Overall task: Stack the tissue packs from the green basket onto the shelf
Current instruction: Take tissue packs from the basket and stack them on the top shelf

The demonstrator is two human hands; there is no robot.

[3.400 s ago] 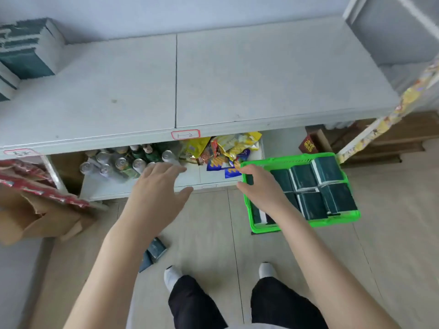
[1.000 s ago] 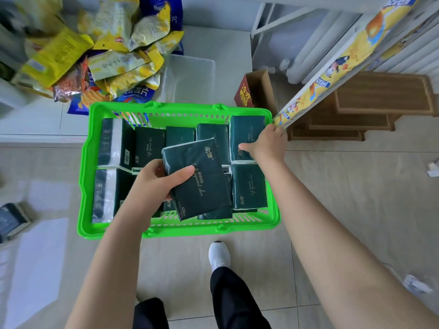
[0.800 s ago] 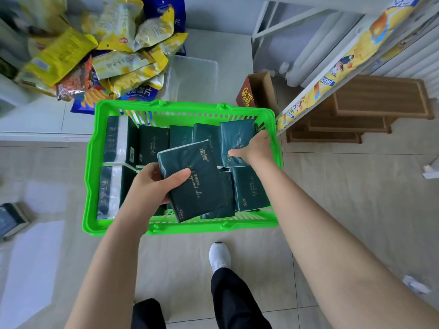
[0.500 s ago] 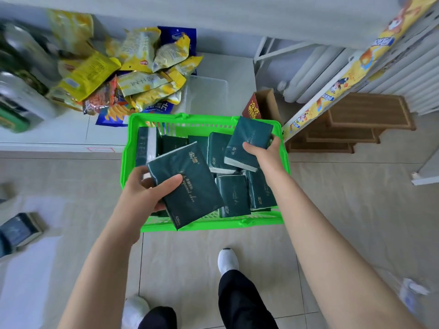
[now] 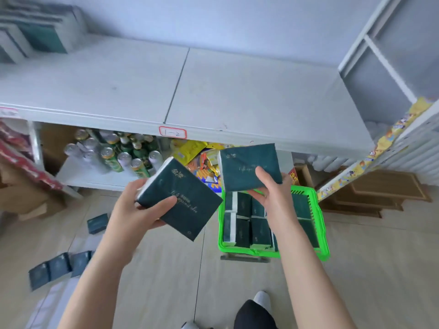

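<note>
My left hand (image 5: 133, 207) grips a dark green tissue pack (image 5: 187, 207) with its thumb on top, held over the floor left of the basket. My right hand (image 5: 270, 188) holds a second dark green tissue pack (image 5: 247, 166) above the green basket (image 5: 319, 248), which sits on the floor with several more packs (image 5: 247, 230) inside. The white shelf top (image 5: 237, 91) stretches ahead of both hands. A blurred stack of tissue packs (image 5: 35, 36) stands at its far left end.
Below the shelf top sit drink cans (image 5: 114, 153) and snack bags (image 5: 199, 155). Loose dark packs (image 5: 59, 267) lie on the floor at left, near a cardboard box (image 5: 26, 195). A white rack (image 5: 389, 74) with a yellow strip and wooden pallets (image 5: 380, 193) are at right.
Both hands have risen from the basket, each carrying a pack; the right pack is lifted clear of it. My view has tilted up and the shelf top is in sight.
</note>
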